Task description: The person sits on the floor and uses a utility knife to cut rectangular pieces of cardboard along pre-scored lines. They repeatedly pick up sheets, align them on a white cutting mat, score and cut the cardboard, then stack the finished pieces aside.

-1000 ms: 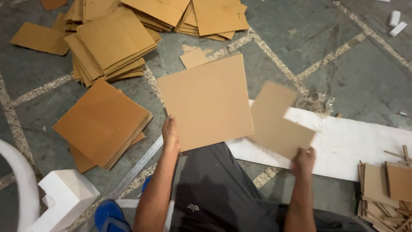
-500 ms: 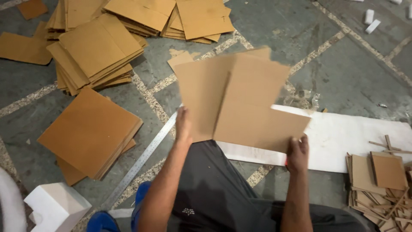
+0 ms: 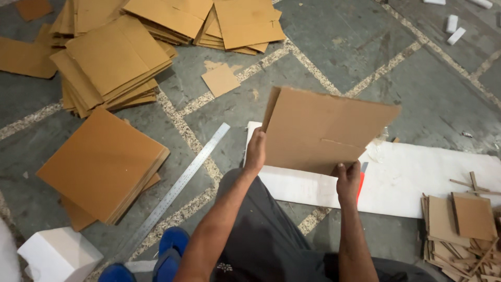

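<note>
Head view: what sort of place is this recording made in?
Probably an informal workshop floor where cardboard gets cut. Stacks of cardboard sheets lie on the stone floor, a metal ruler lies beside them, and both hands hold cardboard sheets over a white board.

The two cardboard sheets (image 3: 323, 133) are together now: a second ago they were apart, a big square one in the left hand (image 3: 255, 151) and a smaller one off to the right in the right hand (image 3: 348, 180); half a second ago the smaller one slid across the front of the big one. Now both hands grip one stacked pair, its edges nearly lined up, tilted so the top edge leans away. The hands have drawn closer, left on the left edge, right under the bottom edge. The pair sits further right than before, above the white board (image 3: 417, 177).
</note>
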